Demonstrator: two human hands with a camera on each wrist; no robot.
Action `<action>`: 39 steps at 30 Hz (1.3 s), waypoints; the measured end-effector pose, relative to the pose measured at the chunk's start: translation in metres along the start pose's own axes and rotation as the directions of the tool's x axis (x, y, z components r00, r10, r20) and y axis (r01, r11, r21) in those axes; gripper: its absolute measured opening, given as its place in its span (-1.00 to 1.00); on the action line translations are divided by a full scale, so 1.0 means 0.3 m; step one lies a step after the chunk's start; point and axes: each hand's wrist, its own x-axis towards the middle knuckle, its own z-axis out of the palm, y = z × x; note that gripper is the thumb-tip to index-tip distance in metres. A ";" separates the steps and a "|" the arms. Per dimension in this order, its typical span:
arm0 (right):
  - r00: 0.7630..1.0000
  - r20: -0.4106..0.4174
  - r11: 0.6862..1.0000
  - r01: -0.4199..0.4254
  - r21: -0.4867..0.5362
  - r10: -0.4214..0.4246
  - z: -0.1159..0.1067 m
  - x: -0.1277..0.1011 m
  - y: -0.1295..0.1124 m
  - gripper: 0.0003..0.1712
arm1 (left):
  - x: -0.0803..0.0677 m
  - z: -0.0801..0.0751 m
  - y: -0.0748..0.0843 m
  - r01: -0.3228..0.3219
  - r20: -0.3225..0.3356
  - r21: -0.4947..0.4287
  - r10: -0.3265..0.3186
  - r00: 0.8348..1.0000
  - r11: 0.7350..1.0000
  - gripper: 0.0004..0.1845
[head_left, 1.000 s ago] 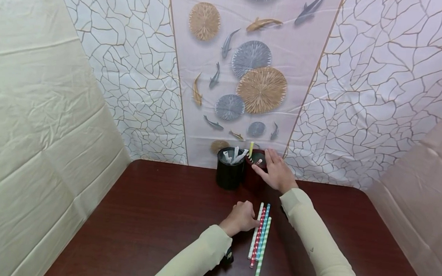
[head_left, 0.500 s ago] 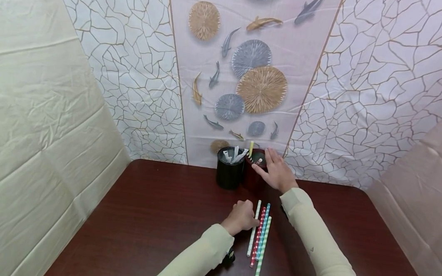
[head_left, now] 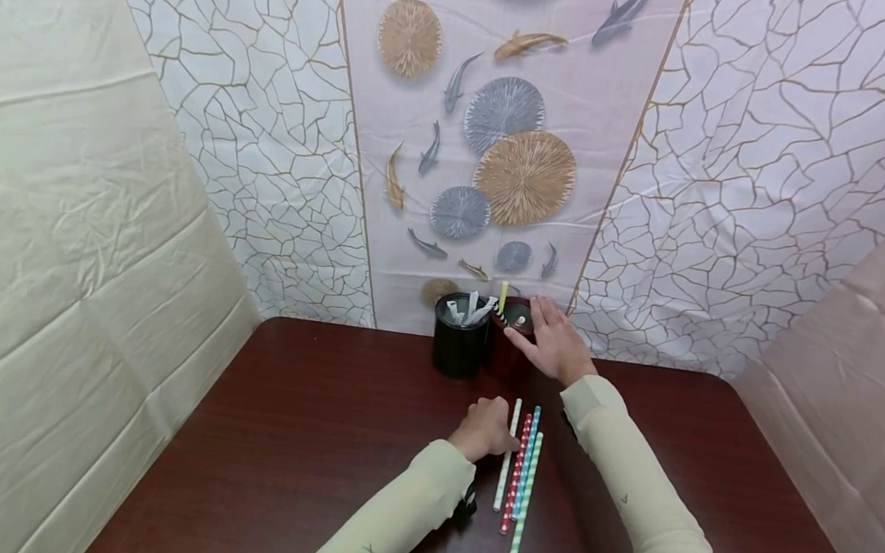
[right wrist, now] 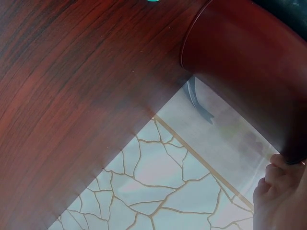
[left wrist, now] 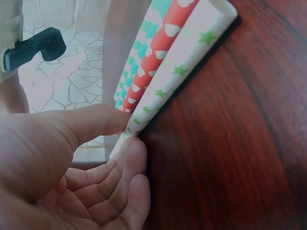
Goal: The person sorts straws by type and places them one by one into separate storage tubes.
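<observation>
My left hand (head_left: 484,429) pinches a white paper straw with green stars (left wrist: 160,92) between thumb and forefinger, low over the table. Close beside it on the right lie a red straw with white hearts (head_left: 508,512), a blue-patterned straw (head_left: 535,427) and a green-striped straw (head_left: 520,523), roughly parallel. Farther back, my right hand (head_left: 556,347) rests on the right side of a dark red cup (right wrist: 244,57), its fingers straight and the thumb spread at the near rim. A yellow straw (head_left: 503,294) and a black-striped straw (head_left: 498,315) stick out of that cup.
Touching or nearly touching the red cup on its left is a black cup (head_left: 458,352) holding several white paper-wrapped pieces (head_left: 478,312). Both stand near the back edge of the brown table (head_left: 315,420), before a patterned cloth backdrop (head_left: 419,142).
My left hand has shifted slightly to the right and away from me. The star-patterned straw has moved a little left, opening a small gap to the red one. The right hand stays put.
</observation>
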 end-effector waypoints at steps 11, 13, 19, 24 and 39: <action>1.000 0.027 1.000 -0.003 -0.003 0.003 0.003 0.000 0.001 0.13 | 0.050 0.016 -0.035 0.035 0.066 -0.036 -0.033 0.997 0.999 -0.65; 0.999 0.032 1.000 -0.006 -0.003 0.006 0.005 -0.001 0.003 0.14 | 0.042 0.006 -0.037 0.042 0.072 -0.046 -0.039 0.997 0.998 -0.65; 0.999 0.031 1.000 -0.011 0.002 0.011 0.005 -0.003 0.004 0.14 | 0.029 -0.020 -0.055 0.031 0.030 -0.050 -0.030 0.999 0.998 -0.67; 1.000 0.018 1.000 -0.009 0.009 0.009 0.002 0.000 0.004 0.14 | -0.031 -0.088 -0.030 0.020 0.004 -0.108 -0.020 1.000 0.994 -0.68; 1.000 0.015 1.000 -0.005 0.001 0.005 0.001 0.001 0.005 0.13 | -0.076 -0.165 -0.057 -0.076 -0.018 -0.188 0.074 0.997 0.979 -0.61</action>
